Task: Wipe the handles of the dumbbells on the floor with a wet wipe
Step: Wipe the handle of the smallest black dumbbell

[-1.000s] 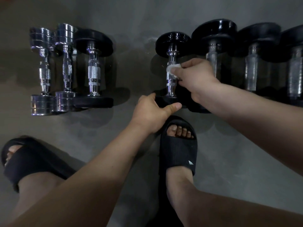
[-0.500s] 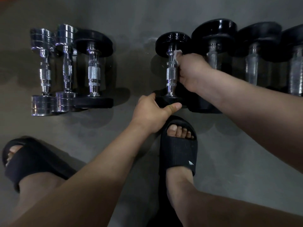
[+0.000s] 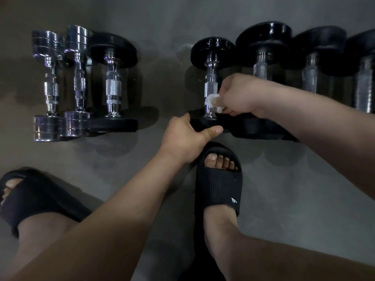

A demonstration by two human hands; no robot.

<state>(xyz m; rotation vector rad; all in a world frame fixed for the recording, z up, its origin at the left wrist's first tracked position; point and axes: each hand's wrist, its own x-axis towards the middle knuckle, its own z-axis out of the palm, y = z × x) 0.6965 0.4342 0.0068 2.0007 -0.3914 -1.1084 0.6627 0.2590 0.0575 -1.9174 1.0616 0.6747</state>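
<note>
Nearest you, your feet in black slide sandals [image 3: 219, 189] stand on the grey floor [image 3: 294, 189], the right one just below the work. Your left hand [image 3: 182, 140] grips the near plate [image 3: 205, 124] of the black-plated dumbbell [image 3: 212, 50], thumb along its edge, while your right hand [image 3: 239, 96] pinches the white wet wipe [image 3: 212, 101] against the lower end of its chrome handle [image 3: 211, 87]. In the same row lie three small dumbbells [image 3: 78, 84] at left and larger black dumbbells [image 3: 263, 57] at right.
</note>
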